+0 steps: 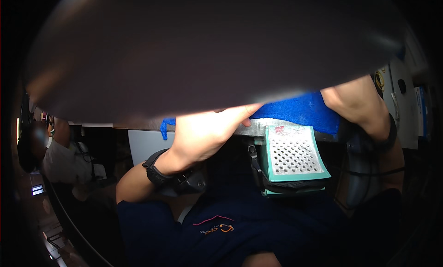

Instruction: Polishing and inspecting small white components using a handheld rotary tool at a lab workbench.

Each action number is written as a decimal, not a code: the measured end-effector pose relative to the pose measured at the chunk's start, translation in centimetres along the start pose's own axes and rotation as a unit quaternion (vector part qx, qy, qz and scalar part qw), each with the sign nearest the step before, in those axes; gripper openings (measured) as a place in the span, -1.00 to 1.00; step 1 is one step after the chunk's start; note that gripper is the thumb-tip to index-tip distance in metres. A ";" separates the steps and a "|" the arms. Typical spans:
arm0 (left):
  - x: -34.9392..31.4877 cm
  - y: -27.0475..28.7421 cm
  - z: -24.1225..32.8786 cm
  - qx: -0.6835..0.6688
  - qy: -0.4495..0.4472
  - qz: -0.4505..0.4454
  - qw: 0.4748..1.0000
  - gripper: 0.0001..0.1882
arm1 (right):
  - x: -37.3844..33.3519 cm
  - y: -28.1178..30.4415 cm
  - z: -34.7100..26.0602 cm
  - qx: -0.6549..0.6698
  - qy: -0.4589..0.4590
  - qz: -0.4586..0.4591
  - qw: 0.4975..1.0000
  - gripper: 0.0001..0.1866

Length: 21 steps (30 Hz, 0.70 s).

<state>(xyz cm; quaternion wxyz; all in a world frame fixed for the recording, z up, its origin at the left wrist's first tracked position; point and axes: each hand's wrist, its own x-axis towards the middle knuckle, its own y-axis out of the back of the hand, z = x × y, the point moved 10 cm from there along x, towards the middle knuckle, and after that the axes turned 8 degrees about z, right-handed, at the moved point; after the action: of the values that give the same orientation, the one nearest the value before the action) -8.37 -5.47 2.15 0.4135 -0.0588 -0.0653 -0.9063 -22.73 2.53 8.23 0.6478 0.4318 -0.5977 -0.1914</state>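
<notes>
seemingly close at work, a person sits or stands at a bench, seen from their own head, with a large dark blurred shape [207,50] covering the upper half of the view. a bright blue cloth [300,112] lies on the bench, its near edge running along the grey bench edge [249,127]. the visible part of the cloth is longer from left to right than from front to back; its far side is hidden, so its true long axis cannot be told.

the left hand [207,128] comes up on the left of this patch, one digit pointing right and meeting the cloth's left side in the view. the right hand [333,96] borders the patch on the right, angled inward. so the blue lies between the two, just beside each, and neither is clearly nearer. a small blue strip [164,127] also shows left of the left hand.

most fingers of both hands are behind the dark shape: whether either one grasps something or is loose cannot be told.

below the cloth, nearer the body, is a teal box [295,156] with a pale, hole-dotted face. a black watch [157,169] circles the left wrist. far left, another person [69,161] wears white.
</notes>
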 end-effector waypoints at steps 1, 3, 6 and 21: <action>0.0 0.0 0.0 0.008 -0.007 -0.005 1.000 -0.80 | 0.0 0.2 -0.7 0.016 0.004 -0.004 1.000 -0.88; -0.1 0.1 0.0 0.022 -0.016 -0.014 1.000 -0.79 | 0.0 0.4 -1.8 0.050 0.004 -0.012 0.999 -0.89; -0.2 -0.1 -0.3 0.004 -0.002 -0.021 1.000 -0.77 | 0.1 0.1 -2.9 0.065 -0.005 -0.016 0.998 -0.87; -0.4 -1.0 0.1 -0.102 0.000 -0.035 0.994 -0.78 | -0.6 -0.4 -2.9 0.014 -0.009 -0.007 1.000 -0.74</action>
<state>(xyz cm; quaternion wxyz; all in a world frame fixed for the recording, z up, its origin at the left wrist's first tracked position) -8.87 -4.49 2.12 0.3737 -0.0983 0.0259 -0.9219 -20.01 3.77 7.78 0.6350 0.4436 -0.6027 -0.1914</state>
